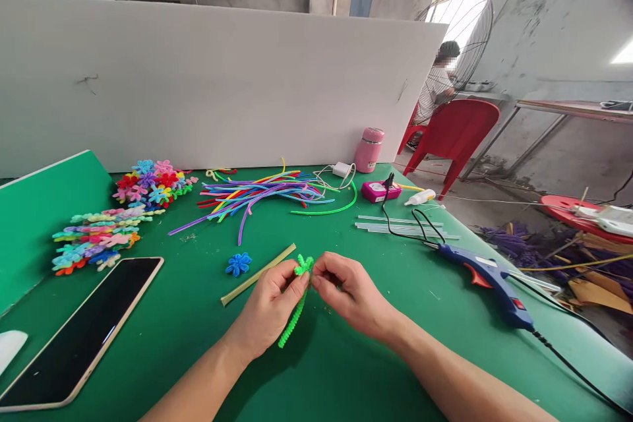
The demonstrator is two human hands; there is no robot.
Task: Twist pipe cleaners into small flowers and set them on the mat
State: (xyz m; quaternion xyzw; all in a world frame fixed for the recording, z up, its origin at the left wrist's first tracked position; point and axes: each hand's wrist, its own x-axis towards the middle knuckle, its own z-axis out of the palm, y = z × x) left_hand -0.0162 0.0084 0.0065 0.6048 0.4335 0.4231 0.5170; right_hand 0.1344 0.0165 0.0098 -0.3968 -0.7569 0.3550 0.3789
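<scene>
Being pinched in the fingers of the left hand (pixel 271 297) is a fuzzy green stem (pixel 291 325); whether it is being gripped by the curled right hand (pixel 352 291) cannot be told. Beyond, a blue flower (pixel 239 264) is lying.

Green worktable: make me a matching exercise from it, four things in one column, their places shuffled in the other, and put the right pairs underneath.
Things
1. green fuzzy piece
2. blue flower
3. glue gun
4. pink bottle

Places
A. lying to the right of the right hand
B. standing upright in front of the white partition
C. held between the thumb and fingers of the left hand
D. lying beside the tan strip

Right pairs: 1-C, 2-D, 3-A, 4-B
</scene>
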